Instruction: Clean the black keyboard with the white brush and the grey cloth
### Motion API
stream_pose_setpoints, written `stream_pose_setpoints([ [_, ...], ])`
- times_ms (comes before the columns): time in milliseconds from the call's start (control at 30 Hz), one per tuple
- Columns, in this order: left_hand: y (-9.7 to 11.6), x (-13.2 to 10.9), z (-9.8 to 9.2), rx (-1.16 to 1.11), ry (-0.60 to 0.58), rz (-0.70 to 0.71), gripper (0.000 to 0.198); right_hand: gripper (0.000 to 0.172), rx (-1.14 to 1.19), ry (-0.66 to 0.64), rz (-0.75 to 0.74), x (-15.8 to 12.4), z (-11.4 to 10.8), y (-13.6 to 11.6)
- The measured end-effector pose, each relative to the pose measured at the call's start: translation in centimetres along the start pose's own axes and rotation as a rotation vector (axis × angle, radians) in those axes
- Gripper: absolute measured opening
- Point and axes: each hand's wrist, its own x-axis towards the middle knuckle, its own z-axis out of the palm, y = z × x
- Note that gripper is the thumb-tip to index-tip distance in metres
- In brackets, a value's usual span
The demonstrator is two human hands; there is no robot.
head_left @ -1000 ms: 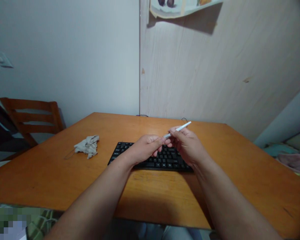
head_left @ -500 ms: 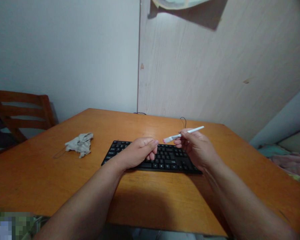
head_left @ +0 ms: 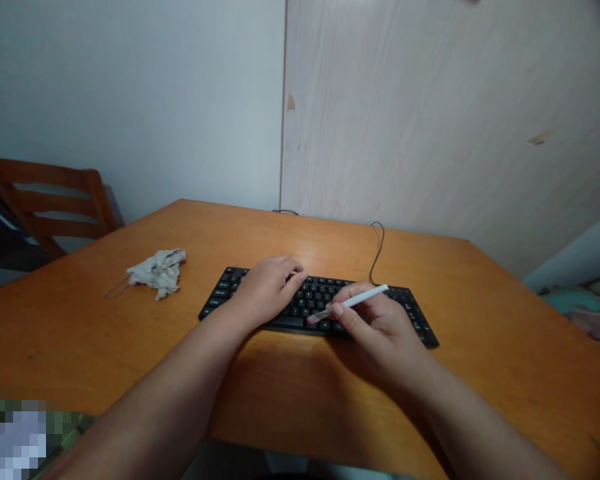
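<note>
A black keyboard (head_left: pixel 300 321) lies on the wooden table in front of me. My left hand (head_left: pixel 270 287) rests palm down over its left half, holding nothing, thumb apart from the bent fingers. Between thumb and fingers, my right hand (head_left: pixel 375 320) pinches a small brush (head_left: pixel 365 295) with a white handle. The handle slants up to the right, while the pinkish tip points down-left at the keys near the space bar. Whether the bristles press on the keys is hard to tell. The right hand covers part of the keyboard's right side.
A crumpled grey cloth (head_left: pixel 159 272) lies on the table (head_left: pixel 275 387) to the left. A thin black cable (head_left: pixel 380 247) runs from the keyboard toward the wall. At the left stands a wooden chair (head_left: pixel 55 200). Walls rise behind the table's far edge.
My right hand has lowered the brush from above the keyboard to its keys. My left hand has turned from a loosely closed pose to lying palm down on the keyboard. The view has tilted down.
</note>
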Motion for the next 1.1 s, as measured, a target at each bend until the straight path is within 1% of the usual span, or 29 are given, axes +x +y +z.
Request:
stream_pose_setpoints([
  [133,-0.3,-0.1,0.4,0.079,-0.031,-0.007,0.040,0.012,-0.127,-0.043,-0.078,-0.1,-0.2,-0.3],
  [233,-0.5,-0.3,0.8,0.110,-0.042,0.011,0.043,0.011,-0.174,-0.074,-0.137,-0.2,0.0,-0.3],
  [433,-0.2,-0.6,1.1,0.126,-0.080,0.021,0.045,0.011,-0.219,-0.159,-0.172,-0.2,0.1,0.1],
  [667,-0.1,-0.9,1.4,0.129,-0.094,0.031,0.048,0.011,-0.318,-0.232,-0.172,0.0,-0.8,-0.2],
  [900,0.2,-1.1,1.3,0.133,-0.138,0.049,0.057,0.011,-0.397,-0.249,-0.170,0.1,-1.8,-0.8],
  [1100,0.4,-1.0,1.1,0.107,-0.156,0.058,0.062,0.012,-0.429,-0.249,-0.091,0.1,-3.0,-0.8],
])
